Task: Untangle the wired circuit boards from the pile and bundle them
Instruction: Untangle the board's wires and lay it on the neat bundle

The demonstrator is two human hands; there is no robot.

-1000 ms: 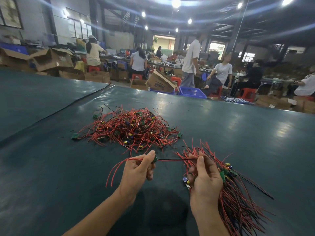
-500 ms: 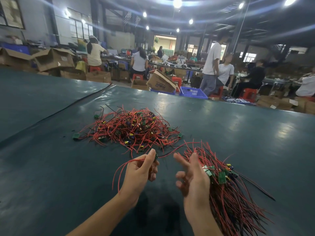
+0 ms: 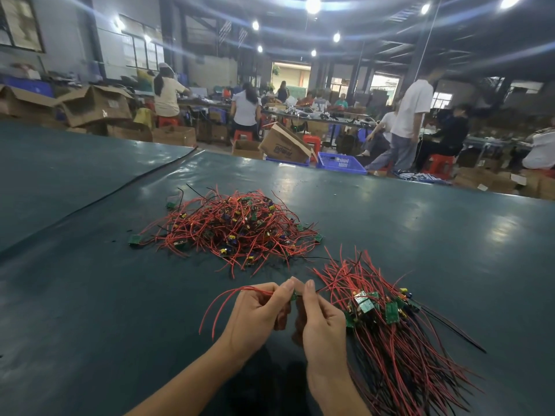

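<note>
Pinching 1 small green circuit board (image 3: 294, 295) between fingertips of left grip (image 3: 255, 313) and right grip (image 3: 322, 322) above the bench (image 3: 90, 295), with red wires (image 3: 240, 289) looping left, tangled pile (image 3: 234, 226) beyond, bundle (image 3: 390, 340) just right.

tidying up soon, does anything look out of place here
One green board lies left of the tangled pile, another board at its far-left corner, both trailing wires. Nothing else stands out.

I have one view only: head-worn wide-angle, facing forward and down across the bench (image 3: 90, 295), close above the left hand (image 3: 255, 310) and right hand (image 3: 324, 322); workshop hall (image 3: 210, 70) fills the upper third.
</note>
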